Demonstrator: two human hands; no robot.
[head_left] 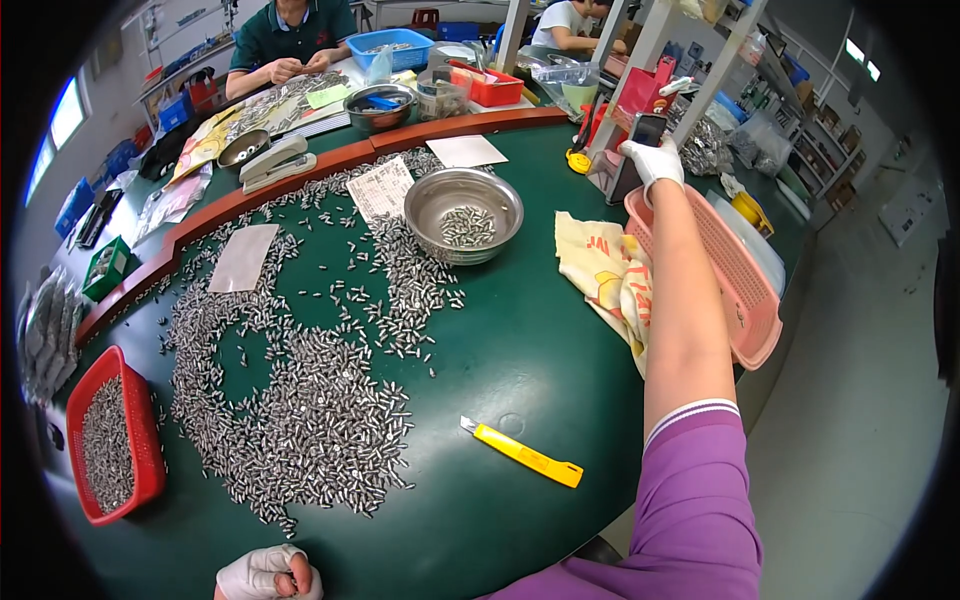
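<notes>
R hand (652, 158), white-gloved, is stretched far out to the upper right w/ fingers wrapped round a dark phone-like device (648, 130) standing by a shelf post (640, 62); the arm crosses over a pink plastic basket (742, 275) at the desk's right edge and a yellow-and-white printed cloth (605, 268) just left of it. L hand (268, 574), also gloved, sits at the bottom edge near the body, curled into a loose fist; can't tell if it's holding anything. Green round desk (520, 350) carries a big spread of small silvery metal cylinders (320, 400) across its left and centre. A steel bowl (463, 213) w/ a few of the same pieces inside sits up centre, touching the scatter. A red basket (110, 435) full of the pieces is at the far left edge. A yellow utility knife (522, 453) lies alone on bare desk, lower centre, well apart from both hands. Paper slips (380, 187) lie near the bowl. Beyond the wooden rim, a person in a dark green shirt (290, 35) works at another desk w/ a stapler (272, 162) nearby.
</notes>
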